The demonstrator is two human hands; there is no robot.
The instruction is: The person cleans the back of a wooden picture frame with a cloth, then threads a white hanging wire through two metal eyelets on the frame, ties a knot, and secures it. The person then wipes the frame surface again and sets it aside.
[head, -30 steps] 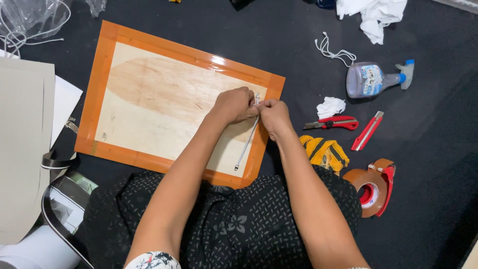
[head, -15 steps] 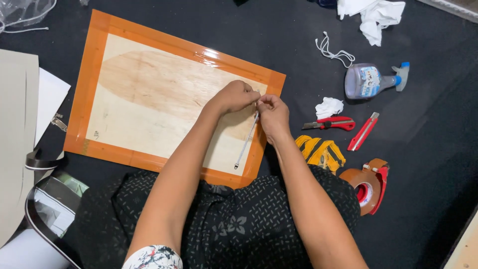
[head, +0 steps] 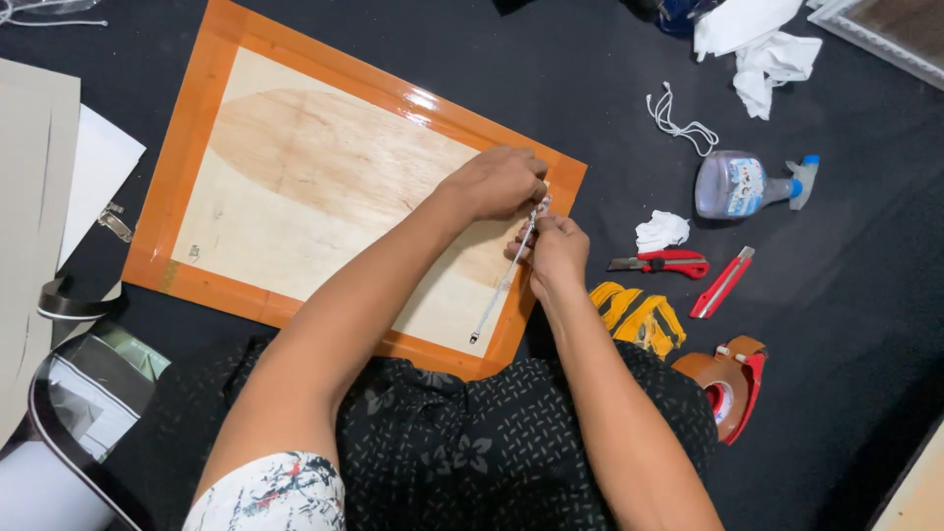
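A person sits over a wooden board (head: 324, 187) edged all round with glossy orange tape, which lies flat on a black cloth floor covering (head: 551, 79). Both hands meet at the board's right-hand edge. The left hand (head: 500, 182) rests knuckles-up on the orange border, fingers curled in and pinched at the top end of a thin white cord (head: 503, 280) — the grip looks closed tight, though the fingertips themselves are hidden under the hand. The right hand (head: 556, 251) sits just below and beside it, also closed, its thumb and fingers gathered on the same cord near the upper end. From there the cord runs down at a slant across the pale wood, its loose end lying close to the lower orange border.

To the right of the hands, on the black cloth, lie a red-handled pair of scissors (head: 664, 263), a red utility knife (head: 721, 282), a crumpled white wad (head: 661, 230) and a clear spray bottle (head: 742, 184) on its side. Nearer the person's knee are a yellow-and-black folded strap (head: 639, 315) and a red tape dispenser (head: 730, 385) with brown tape. A loose loop of white string (head: 678, 123) lies well apart — above the bottle. Sheets of pale card (head: 34, 197) lie at the left.
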